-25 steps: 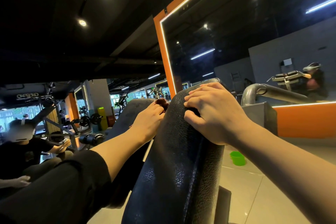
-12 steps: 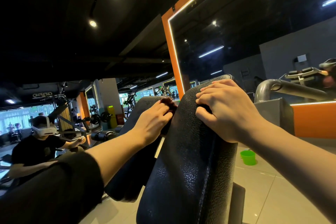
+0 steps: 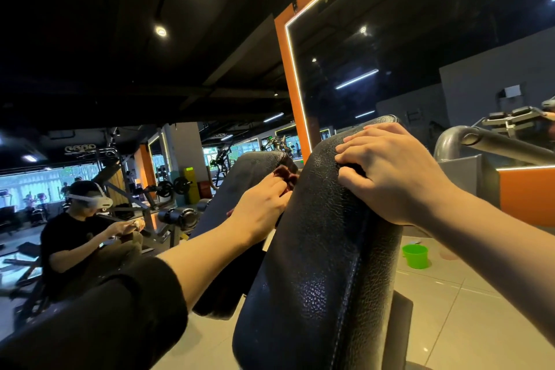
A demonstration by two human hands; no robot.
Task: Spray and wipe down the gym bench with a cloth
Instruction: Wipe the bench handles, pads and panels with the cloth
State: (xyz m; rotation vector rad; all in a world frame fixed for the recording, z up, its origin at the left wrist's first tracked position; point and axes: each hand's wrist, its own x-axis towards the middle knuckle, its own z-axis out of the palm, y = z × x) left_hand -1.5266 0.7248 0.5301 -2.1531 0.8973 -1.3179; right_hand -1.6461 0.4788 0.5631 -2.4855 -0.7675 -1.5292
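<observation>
The black padded bench backrest stands upright in front of me. My right hand grips its top edge with curled fingers. My left hand presses a dark brown cloth against the pad's left side, with most of the cloth hidden under the fingers. A second black pad stands just behind, to the left. No spray bottle is in view.
A green bucket sits on the tiled floor at the right. A grey metal machine frame rises behind the bench. A large orange-framed mirror is beyond. At the left a seated person wears a headset among weight machines.
My left hand has slid the cloth down the pad's left side. My right hand has kept its grip on the top edge. The view has shifted left.
</observation>
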